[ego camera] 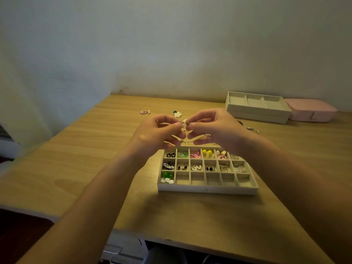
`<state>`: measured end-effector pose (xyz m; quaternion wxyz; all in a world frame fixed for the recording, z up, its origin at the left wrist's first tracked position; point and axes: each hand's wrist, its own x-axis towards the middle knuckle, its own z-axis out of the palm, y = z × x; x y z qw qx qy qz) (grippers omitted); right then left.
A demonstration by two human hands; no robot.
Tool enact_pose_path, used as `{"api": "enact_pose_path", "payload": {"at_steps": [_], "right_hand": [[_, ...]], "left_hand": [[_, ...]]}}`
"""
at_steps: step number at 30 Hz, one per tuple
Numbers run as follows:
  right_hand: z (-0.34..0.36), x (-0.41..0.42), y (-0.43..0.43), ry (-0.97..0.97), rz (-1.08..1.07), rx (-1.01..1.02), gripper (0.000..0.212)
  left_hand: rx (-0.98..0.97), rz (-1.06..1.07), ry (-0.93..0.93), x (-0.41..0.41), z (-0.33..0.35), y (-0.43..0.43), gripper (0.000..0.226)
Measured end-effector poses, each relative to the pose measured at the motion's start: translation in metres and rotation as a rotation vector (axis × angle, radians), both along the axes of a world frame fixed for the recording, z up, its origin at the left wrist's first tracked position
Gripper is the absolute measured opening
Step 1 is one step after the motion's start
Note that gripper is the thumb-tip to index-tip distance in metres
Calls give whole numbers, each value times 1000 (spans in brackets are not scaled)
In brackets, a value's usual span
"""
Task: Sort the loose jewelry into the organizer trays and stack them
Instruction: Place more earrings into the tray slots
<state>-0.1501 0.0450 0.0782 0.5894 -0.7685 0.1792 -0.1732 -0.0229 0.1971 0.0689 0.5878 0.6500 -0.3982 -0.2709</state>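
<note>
I have both hands raised over the far edge of the divided tray (207, 189). The left hand (159, 131) and right hand (212, 126) meet tip to tip, each pinching one end of a thin gold chain (192, 141). The thumbs and forefingers are closed tight on it and the other fingers are curled loosely underneath. The chain sags in a shallow loop just below my fingertips (191, 126). It carries a small pale charm right at the pinch and what looks like a tiny stone low on the left side. The clasp is too small and blurred for me to tell whether it is fastened.

My judgement is that this step is straightening or closing the chain before it goes in. I would hold the pinch light and keep the strand slightly slack so it does not kink. Then I would lower it coiled into one of the empty cells in the row nearest my wrists, clear of the filled earring cells directly under my fingers.

Beyond my fingertips, a pink hoop earring (144, 112) and a white flower piece (177, 114) lie loose on the wooden table (85, 153). Off past my right hand sit the stacked grey trays (257, 115) and a pink box (310, 111).
</note>
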Motion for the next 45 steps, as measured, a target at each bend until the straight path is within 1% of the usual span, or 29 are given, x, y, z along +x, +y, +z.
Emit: {"api": "enact_pose_path", "payload": {"at_steps": [4,7,10,15,19,26,30,31,33,36,38,40,42,45], "right_hand": [[3,-6,1,-43,7,17,14],[2,-6,0,-43,-5,23,14],[2,-8,-1,-37,13,43,15],[-3,-9,0,-22,26,14,16],[-4,-9,-1,-15,18,26,16],[-7,-8,2,-10,-2,43,10],[-11,-8,5,-22,-8,57,7],[-12,-8,6,-23,-18,58,7],[-14,-7,5,-26,-42,56,7],[-16,-6,4,-22,-57,31,7],[-18,-5,3,9,-55,-14,8],[-20,-5,2,48,-45,-65,9],[-23,-4,3,68,-36,-101,10],[-26,-4,4,74,-38,-108,11]], "left_hand": [[-35,-26,174,-5,-2,1,19],[-64,-57,285,-7,-7,2,18],[-102,-100,376,-9,-13,3,24],[-111,-119,442,-12,-24,7,19],[-101,-116,476,-14,-32,8,26],[-80,-67,434,-15,-37,6,22],[-114,-1,467,-15,-42,4,19],[-109,8,451,-14,-43,3,18],[-61,33,329,-14,-46,4,16],[16,67,35,-13,-51,5,18],[20,52,-44,-12,-52,6,17],[8,31,-35,-10,-54,7,13],[-15,15,30,-10,-55,8,11],[-20,25,84,-11,-56,9,11]]}}
